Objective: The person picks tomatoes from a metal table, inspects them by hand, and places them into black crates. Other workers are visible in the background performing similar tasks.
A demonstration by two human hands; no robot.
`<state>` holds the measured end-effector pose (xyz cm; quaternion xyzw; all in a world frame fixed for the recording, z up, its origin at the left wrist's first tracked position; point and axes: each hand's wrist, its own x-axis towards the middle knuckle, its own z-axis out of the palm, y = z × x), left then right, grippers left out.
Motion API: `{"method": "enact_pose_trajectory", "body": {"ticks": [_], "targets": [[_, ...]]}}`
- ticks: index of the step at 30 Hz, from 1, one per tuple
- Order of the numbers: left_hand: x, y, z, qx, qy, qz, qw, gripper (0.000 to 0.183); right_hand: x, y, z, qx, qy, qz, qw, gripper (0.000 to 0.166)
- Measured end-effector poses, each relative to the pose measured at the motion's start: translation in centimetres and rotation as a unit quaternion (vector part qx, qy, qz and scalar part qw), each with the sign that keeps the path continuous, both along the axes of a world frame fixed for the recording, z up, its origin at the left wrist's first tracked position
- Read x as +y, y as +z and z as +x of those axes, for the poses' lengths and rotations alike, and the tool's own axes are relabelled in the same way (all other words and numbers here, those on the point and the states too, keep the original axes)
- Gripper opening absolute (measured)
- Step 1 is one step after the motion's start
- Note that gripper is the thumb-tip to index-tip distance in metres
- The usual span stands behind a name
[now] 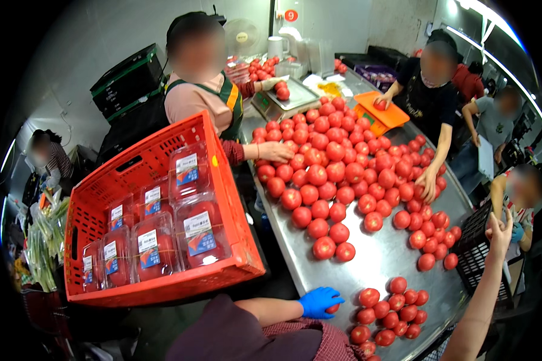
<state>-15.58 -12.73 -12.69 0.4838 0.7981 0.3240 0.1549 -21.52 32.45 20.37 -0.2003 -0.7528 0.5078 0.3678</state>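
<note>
My left hand (320, 302), in a blue glove, is closed around a red tomato (333, 309) at the near left edge of the metal table (298, 270). At the right, my bare right hand (499, 228) is raised with two fingers spread and nothing visible in it. A group of loose tomatoes (390, 320) lies to the right of my left hand. Farther off, a large heap of tomatoes (335, 151) covers much of the table.
A red plastic crate (162, 289) with several labelled clear packs of tomatoes stands left. Two co-workers across the table reach into the heap, beside a metal scale (293, 97) and an orange scale (379, 110). A black crate (474, 243) stands by the right edge, near another person.
</note>
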Motion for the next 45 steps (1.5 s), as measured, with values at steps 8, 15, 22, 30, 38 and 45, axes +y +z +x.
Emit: {"method": "enact_pose_trajectory", "body": {"ticks": [8,15,22,30,38,45], "targets": [[0.6,0.5,-0.3,-0.021,-0.014,-0.027,0.999,0.055,-17.6,-20.3,14.1,-0.233,0.14,0.365,0.891,0.049],[0.9,0.4,-0.6,0.021,-0.016,-0.031,0.999,0.06,-22.1,-27.1,23.9,-0.309,0.092,0.389,0.863,0.062],[0.5,1.1,-0.1,0.0,-0.006,-0.042,0.999,0.059,-25.3,-29.1,25.0,-0.361,0.034,0.296,0.884,0.066],[1.0,0.8,-0.4,0.007,-0.027,-0.035,0.999,0.058,-25.3,-29.3,25.6,-0.421,0.028,0.272,0.865,0.097],[1.1,0.3,-0.5,0.038,0.014,-0.004,0.999,0.057,-23.4,-30.6,24.0,-0.359,0.037,0.298,0.884,0.086],[1.6,0.3,-0.3,0.047,0.013,-0.012,0.999,0.059,-24.2,-29.4,21.9,-0.408,0.003,0.27,0.872,0.076]]}}
